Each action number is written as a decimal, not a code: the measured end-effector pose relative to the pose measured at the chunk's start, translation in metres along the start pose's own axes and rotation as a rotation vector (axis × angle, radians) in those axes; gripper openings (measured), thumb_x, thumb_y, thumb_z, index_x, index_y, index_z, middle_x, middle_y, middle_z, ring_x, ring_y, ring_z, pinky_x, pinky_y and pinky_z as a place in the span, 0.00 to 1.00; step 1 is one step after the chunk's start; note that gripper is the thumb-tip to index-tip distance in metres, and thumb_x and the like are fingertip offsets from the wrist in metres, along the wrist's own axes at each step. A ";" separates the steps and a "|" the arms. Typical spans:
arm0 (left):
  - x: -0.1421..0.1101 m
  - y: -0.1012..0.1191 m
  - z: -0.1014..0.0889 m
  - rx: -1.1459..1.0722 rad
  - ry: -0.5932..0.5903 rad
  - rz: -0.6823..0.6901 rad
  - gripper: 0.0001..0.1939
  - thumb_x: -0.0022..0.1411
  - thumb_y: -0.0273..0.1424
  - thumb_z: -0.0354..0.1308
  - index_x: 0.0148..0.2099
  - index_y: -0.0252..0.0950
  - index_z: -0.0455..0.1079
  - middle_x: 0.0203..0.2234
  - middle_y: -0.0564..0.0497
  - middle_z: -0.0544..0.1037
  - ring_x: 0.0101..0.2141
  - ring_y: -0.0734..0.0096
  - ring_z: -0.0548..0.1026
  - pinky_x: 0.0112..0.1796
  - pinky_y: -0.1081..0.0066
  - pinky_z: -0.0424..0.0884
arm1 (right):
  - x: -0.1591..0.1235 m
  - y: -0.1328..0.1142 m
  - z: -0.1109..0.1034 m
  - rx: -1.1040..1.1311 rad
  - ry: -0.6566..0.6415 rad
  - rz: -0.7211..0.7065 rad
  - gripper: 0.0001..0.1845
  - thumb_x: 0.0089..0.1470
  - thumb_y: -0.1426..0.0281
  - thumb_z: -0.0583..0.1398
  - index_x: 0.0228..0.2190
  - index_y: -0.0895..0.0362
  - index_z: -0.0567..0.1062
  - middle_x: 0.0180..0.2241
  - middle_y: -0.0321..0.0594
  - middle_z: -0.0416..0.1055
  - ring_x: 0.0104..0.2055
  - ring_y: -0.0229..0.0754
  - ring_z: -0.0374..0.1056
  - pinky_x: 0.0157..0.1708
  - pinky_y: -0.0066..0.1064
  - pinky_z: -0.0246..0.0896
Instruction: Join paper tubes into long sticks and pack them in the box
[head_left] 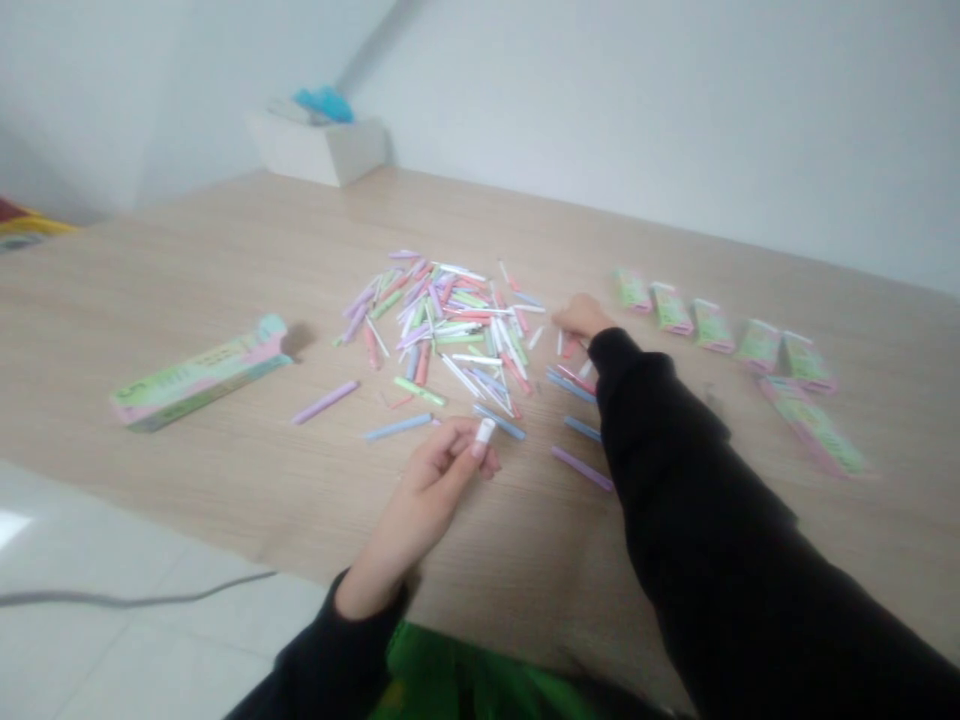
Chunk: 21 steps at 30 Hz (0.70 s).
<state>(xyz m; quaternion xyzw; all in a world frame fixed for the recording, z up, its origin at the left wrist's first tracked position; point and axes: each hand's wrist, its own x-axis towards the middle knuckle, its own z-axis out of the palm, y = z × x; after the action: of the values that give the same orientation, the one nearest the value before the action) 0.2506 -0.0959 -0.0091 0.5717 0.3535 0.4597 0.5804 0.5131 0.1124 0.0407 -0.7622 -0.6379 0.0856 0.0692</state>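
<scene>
A pile of slim pastel sticks point(457, 310) in purple, green, blue, red and white lies on the wooden table. In front of the pile, my left hand point(442, 465) pinches a small white piece point(486, 431) between thumb and fingers. My right hand point(581, 315) reaches to the pile's right side, with its fingers curled down; what they hold, if anything, is hidden. Under my right sleeve lie several loose blue sticks point(581, 428) and a purple stick point(582, 468). Another purple stick point(325, 402) and a blue stick point(398, 427) rest left of my left hand.
A long green-and-pink carton point(199, 375) with its end flap open lies at left. Several small green-and-pink boxes point(712, 326) form a row at right, with a flat carton point(814, 425) nearer me. A white box point(319, 145) holding something blue stands at the back wall.
</scene>
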 end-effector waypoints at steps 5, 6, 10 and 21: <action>0.002 0.002 0.003 -0.023 -0.004 0.035 0.15 0.72 0.42 0.57 0.39 0.36 0.70 0.29 0.52 0.77 0.32 0.71 0.74 0.38 0.70 0.68 | -0.057 -0.021 -0.043 0.279 0.127 -0.082 0.18 0.67 0.72 0.53 0.24 0.59 0.71 0.24 0.44 0.73 0.28 0.41 0.73 0.28 0.30 0.67; 0.002 0.002 0.004 -0.024 -0.003 0.044 0.15 0.72 0.42 0.57 0.39 0.36 0.71 0.29 0.51 0.77 0.32 0.70 0.74 0.39 0.70 0.68 | -0.076 -0.026 -0.050 0.382 0.148 -0.139 0.18 0.67 0.72 0.52 0.24 0.57 0.69 0.23 0.40 0.72 0.24 0.37 0.70 0.24 0.27 0.64; 0.001 0.001 0.004 -0.022 -0.009 0.068 0.15 0.72 0.42 0.57 0.39 0.36 0.71 0.29 0.51 0.76 0.32 0.70 0.74 0.39 0.69 0.69 | -0.156 -0.046 -0.064 0.858 0.057 -0.424 0.13 0.64 0.72 0.58 0.26 0.53 0.67 0.17 0.31 0.69 0.16 0.32 0.65 0.16 0.24 0.60; 0.000 -0.003 0.004 -0.063 -0.036 0.079 0.15 0.70 0.44 0.60 0.40 0.36 0.71 0.29 0.51 0.77 0.32 0.69 0.75 0.38 0.69 0.70 | -0.204 -0.053 -0.047 1.034 -0.103 -0.532 0.11 0.59 0.75 0.60 0.26 0.54 0.68 0.20 0.32 0.74 0.18 0.33 0.70 0.19 0.25 0.66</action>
<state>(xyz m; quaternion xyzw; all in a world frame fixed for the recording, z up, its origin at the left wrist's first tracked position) 0.2549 -0.0976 -0.0120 0.5750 0.3054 0.4827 0.5857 0.4377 -0.0786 0.1065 -0.4381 -0.6852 0.4026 0.4201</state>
